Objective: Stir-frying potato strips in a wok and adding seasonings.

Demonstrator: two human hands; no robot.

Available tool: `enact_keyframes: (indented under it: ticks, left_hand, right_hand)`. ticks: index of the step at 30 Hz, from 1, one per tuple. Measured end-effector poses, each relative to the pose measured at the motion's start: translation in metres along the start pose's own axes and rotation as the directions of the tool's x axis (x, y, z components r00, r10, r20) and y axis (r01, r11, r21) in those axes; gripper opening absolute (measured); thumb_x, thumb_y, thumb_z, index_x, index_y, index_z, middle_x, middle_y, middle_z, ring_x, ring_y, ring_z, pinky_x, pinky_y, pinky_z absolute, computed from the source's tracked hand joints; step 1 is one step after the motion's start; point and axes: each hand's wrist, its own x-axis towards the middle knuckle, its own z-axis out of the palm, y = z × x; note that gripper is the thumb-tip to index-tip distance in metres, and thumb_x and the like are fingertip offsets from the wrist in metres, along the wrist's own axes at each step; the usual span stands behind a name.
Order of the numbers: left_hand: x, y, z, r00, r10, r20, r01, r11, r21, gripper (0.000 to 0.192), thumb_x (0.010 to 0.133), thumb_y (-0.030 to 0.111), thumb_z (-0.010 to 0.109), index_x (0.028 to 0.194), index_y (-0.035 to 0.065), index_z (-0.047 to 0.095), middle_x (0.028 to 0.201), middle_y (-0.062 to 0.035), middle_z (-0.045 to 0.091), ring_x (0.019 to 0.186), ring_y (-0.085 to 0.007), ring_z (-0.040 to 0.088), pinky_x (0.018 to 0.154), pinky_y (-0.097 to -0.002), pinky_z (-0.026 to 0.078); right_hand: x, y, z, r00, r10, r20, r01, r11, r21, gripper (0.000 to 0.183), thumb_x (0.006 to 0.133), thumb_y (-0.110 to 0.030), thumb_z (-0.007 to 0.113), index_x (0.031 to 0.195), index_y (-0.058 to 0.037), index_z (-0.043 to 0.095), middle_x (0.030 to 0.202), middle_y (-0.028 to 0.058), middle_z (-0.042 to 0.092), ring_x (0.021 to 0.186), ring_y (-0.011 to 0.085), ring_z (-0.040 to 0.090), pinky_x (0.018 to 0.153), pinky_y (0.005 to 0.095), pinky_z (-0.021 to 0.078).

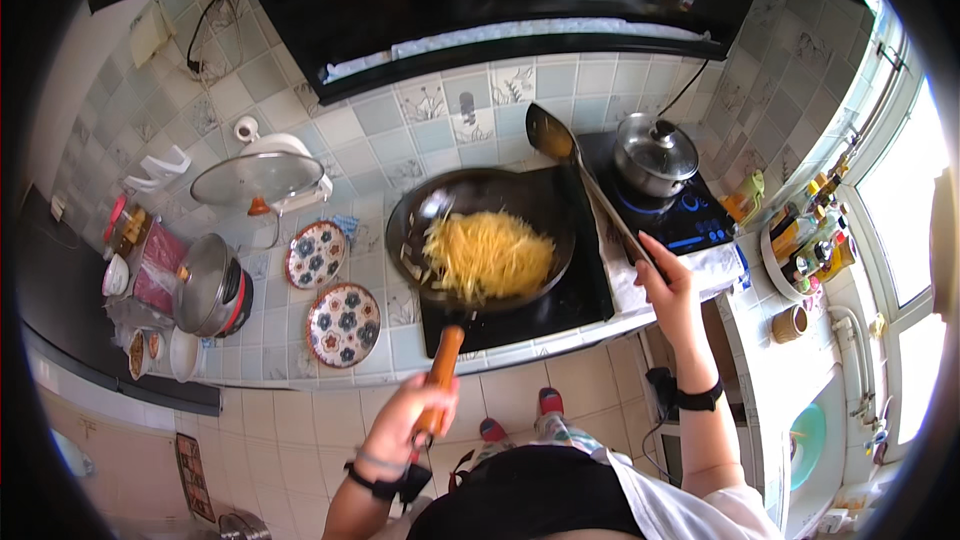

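Observation:
My left hand (424, 406) is closed around the wooden handle (448, 349) of a dark wok (405, 240). The wok is over a black cooktop (517, 330) and tilts a little. Pale yellow shredded vegetable, perhaps potato (491, 255), lies heaped in it and looks blurred; a few pale pieces cling to the left wall. In my right hand (667, 277) is the long handle of a cooking spatula (551, 133). Its dark blade is raised beyond the wok's far right rim, near the tiled wall, apart from the food.
A lidded steel pot (655, 157) stands on an induction cooker (690, 221) at right. Two flowered plates (343, 325) lie left of the wok. A glass lid (255, 178) hangs at the wall above an electric pot (210, 289). Bottles (814, 240) fill a rack at far right. A range hood (480, 0) overhangs.

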Motion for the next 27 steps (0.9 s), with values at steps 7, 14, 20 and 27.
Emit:
enact_keyframes:
  ticks: [7, 14, 20, 27]
  left_hand:
    - [-0.025, -0.043, -0.022, 0.995, 0.094, 0.021, -0.092, 0.993, -0.076, 0.03, 0.075, 0.014, 0.062, 0.1, 0.0006, 0.053, 0.071, -0.006, 0.054, 0.049, -0.0146, 0.052, 0.044, -0.0271, 0.041]
    - [0.044, -0.031, -0.02, 0.992, 0.109, 0.07, -0.098, 0.986, -0.137, 0.025, 0.076, 0.014, 0.063, 0.096, 0.0023, 0.053, 0.073, -0.0044, 0.055, 0.055, -0.0126, 0.055, 0.049, -0.0263, 0.045]
    - [0.105, -0.035, -0.022, 0.979, 0.186, 0.088, -0.168, 0.969, -0.18, 0.023, 0.076, 0.014, 0.062, 0.095, 0.0037, 0.052, 0.068, -0.0046, 0.055, 0.054, -0.014, 0.056, 0.048, -0.0273, 0.047]
    - [0.119, -0.049, -0.024, 0.987, 0.15, 0.062, -0.136, 0.973, -0.189, 0.024, 0.076, 0.012, 0.063, 0.096, 0.0046, 0.053, 0.069, -0.0056, 0.057, 0.054, -0.015, 0.056, 0.048, -0.0279, 0.047]
  right_hand:
    - [-0.003, -0.011, 0.0, 1.0, 0.001, 0.019, -0.001, 0.999, -0.039, 0.037, 0.09, -0.005, 0.062, 0.127, -0.0032, 0.06, 0.09, 0.0008, 0.068, 0.074, 0.0045, 0.056, 0.069, 0.02, 0.0471]
    - [0.006, 0.004, 0.011, 0.998, -0.009, 0.062, 0.013, 0.997, -0.071, 0.037, 0.09, -0.007, 0.063, 0.127, -0.0024, 0.06, 0.087, 0.0006, 0.068, 0.073, 0.0039, 0.056, 0.067, 0.0194, 0.046]
    - [0.019, 0.028, 0.029, 0.99, 0.043, 0.131, -0.022, 0.988, -0.153, 0.037, 0.09, -0.013, 0.064, 0.126, -0.0066, 0.061, 0.088, 0.0061, 0.071, 0.074, 0.0074, 0.062, 0.07, 0.0231, 0.0501]
    - [0.063, 0.052, 0.069, 0.981, 0.024, 0.193, 0.063, 0.899, -0.434, 0.038, 0.088, -0.021, 0.066, 0.122, -0.0054, 0.063, 0.097, 0.0196, 0.07, 0.082, 0.0265, 0.07, 0.073, 0.0319, 0.0533]
